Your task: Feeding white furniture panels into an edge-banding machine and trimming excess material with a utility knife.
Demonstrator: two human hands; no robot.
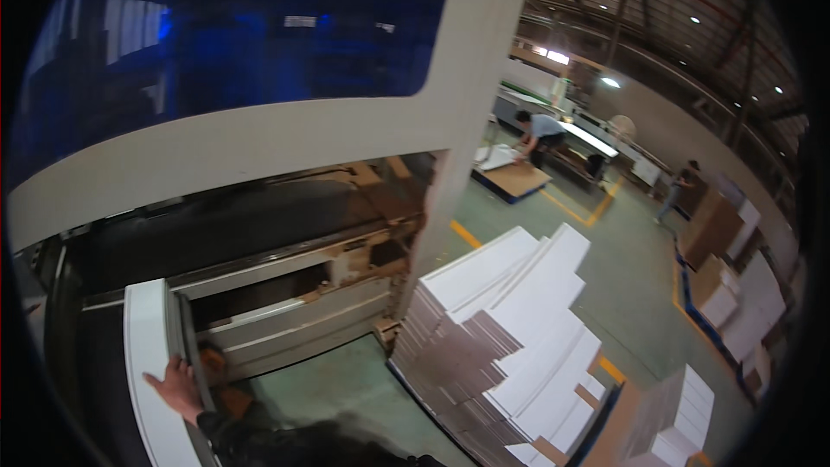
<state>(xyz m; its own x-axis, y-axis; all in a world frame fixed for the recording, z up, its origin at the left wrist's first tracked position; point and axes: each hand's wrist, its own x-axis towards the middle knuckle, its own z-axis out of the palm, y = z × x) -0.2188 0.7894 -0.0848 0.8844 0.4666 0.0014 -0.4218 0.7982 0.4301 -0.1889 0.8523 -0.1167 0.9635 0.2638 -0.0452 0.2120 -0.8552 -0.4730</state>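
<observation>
A long white panel (147, 337) with a grey side edge lies lengthwise at the lower left, beside a large machine (471, 78). My left hand (177, 389) rests on the panel's right edge. One digit stretches across the white face and the others lie apart along the edge; some fingertips are hard to make out. A dark sleeve covers that forearm, which comes in from the lower edge. My right hand is out of the picture.
Uneven stacks of white panels (540, 285) stand on the green floor to the right. More white pieces (683, 415) lie at the lower right. A person (543, 130) bends over boards (514, 177) farther off; another person (679, 190) stands near brown stacks (713, 229).
</observation>
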